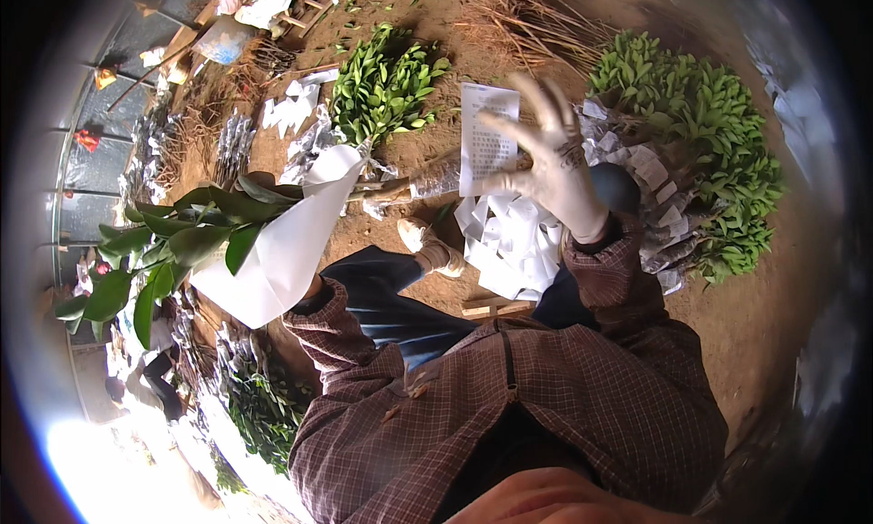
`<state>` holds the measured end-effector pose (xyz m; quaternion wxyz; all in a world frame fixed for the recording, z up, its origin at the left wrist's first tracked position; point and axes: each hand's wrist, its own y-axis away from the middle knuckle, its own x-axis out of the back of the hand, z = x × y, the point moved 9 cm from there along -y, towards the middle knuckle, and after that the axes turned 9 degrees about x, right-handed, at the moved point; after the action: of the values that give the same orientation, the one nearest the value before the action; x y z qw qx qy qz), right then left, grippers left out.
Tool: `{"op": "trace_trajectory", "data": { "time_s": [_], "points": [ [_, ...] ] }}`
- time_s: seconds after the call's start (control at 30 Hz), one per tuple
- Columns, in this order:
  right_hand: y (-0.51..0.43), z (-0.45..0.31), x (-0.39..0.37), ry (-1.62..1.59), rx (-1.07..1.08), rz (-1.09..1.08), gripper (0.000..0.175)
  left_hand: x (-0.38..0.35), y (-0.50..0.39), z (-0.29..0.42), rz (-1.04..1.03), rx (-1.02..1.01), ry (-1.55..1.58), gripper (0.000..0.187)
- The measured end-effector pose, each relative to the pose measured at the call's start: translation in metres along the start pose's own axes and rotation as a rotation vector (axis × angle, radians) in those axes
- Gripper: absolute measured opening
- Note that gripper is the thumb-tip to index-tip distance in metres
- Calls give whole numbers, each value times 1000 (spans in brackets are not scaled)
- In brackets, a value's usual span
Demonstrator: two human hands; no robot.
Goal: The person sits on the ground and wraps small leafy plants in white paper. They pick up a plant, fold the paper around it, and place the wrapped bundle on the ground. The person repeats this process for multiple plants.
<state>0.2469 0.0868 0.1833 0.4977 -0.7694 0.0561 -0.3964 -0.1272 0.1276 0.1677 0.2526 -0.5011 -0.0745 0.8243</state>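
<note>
My left hand (314, 288) is almost wholly hidden behind a curled white paper sheet (293, 244); its grip does not show. A sapling with broad dark green leaves (198, 234) sticks out past the sheet to the left. Its stem (372, 191) runs right to a root end wrapped in clear plastic (436, 177). My right hand (556, 159), in a pale glove, is raised with fingers spread. Behind its thumb and forefinger is a printed paper sheet (485, 114); whether they touch, I cannot tell. Below lies a heap of white paper strips (511, 244).
Leafy sapling bundles (709, 135) with plastic-wrapped roots lie at right, another bundle (385, 80) ahead. Bare-rooted stems (539, 26) are at the top. A wooden stool edge (498, 308) shows below the paper heap. Other people (153, 367) are at left and top left.
</note>
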Motion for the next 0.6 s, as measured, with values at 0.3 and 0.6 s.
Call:
{"op": "trace_trajectory", "data": {
  "time_s": [0.3, 0.6],
  "points": [
    [91, 26, -12, -114, -173, -341, 67, -12, -24, -55, -62, 141, 63, 9],
    [152, 46, 36, -1019, -696, 59, 101, -13, -66, -96, -168, 309, 170, 14]
  ]
}}
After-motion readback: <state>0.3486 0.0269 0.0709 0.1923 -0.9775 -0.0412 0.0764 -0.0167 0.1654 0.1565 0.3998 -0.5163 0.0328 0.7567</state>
